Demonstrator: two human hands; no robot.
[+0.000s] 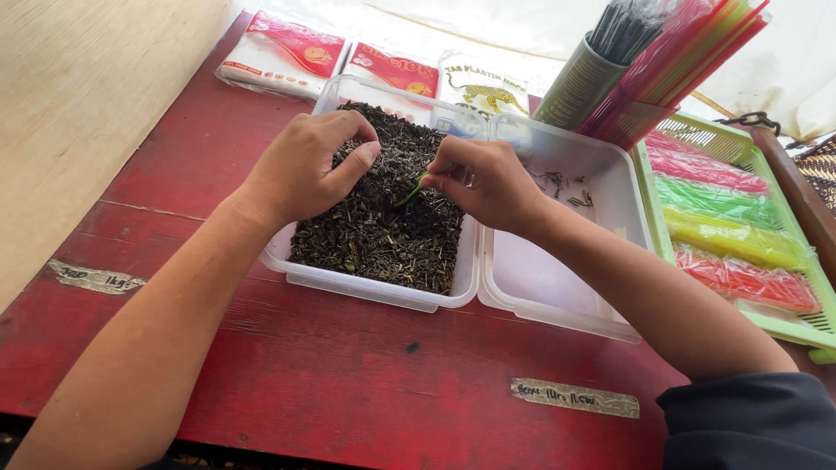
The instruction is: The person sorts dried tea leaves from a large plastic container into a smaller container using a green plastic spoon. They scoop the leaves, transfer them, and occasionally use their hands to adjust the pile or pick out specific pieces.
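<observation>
1. We see the left hand [300, 170] curled over the clear plastic tub of dark dried leaves [383, 218], thumb drawn toward the bent fingers. The fingertips are hidden behind the knuckles, so we cannot tell whether anything is pinched.
2. The right hand [483, 178], just beside the left, has its fingertips together on a thin green sliver [409, 191]. The sliver juts toward the left hand over the leaves; its pinched end is hidden.
3. Beyond the right wrist sits a second clear plastic tub [601, 165], nearly bare, with a few dark bits too small to identify.
4. Further out on that side: a green plastic basket of coloured straw packets [823, 300], cut off by the frame edge.
5. Past both hands, printed packets [287, 52] lie partly hidden behind the tubs.
</observation>
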